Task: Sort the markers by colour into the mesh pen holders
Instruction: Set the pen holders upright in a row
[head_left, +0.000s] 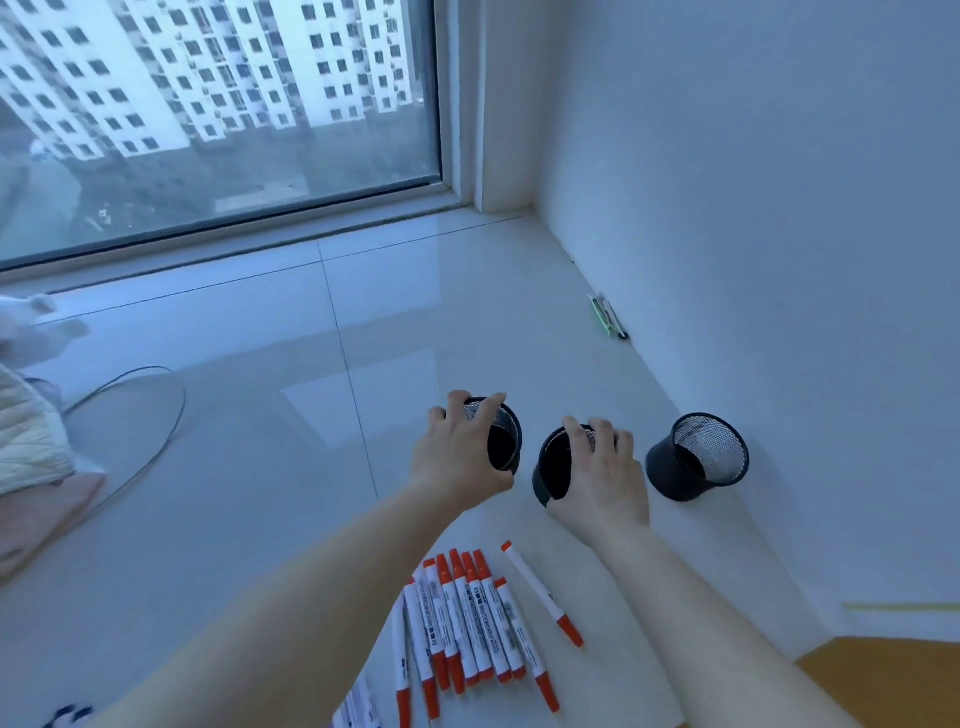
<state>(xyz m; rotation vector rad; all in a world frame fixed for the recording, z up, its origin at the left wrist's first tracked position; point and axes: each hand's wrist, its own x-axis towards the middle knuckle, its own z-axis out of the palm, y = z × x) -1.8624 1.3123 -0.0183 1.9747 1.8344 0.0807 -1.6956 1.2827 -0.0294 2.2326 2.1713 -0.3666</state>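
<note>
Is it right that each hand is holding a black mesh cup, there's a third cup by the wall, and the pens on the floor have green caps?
Not quite: the head view shows the markers have orange-red caps. The left hand and right hand each hold a mesh cup, and the third cup is by the wall.

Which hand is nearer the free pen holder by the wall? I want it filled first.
Right. The right hand grips the middle holder, just beside the free holder. The left hand grips the far-left holder, further off.
</note>
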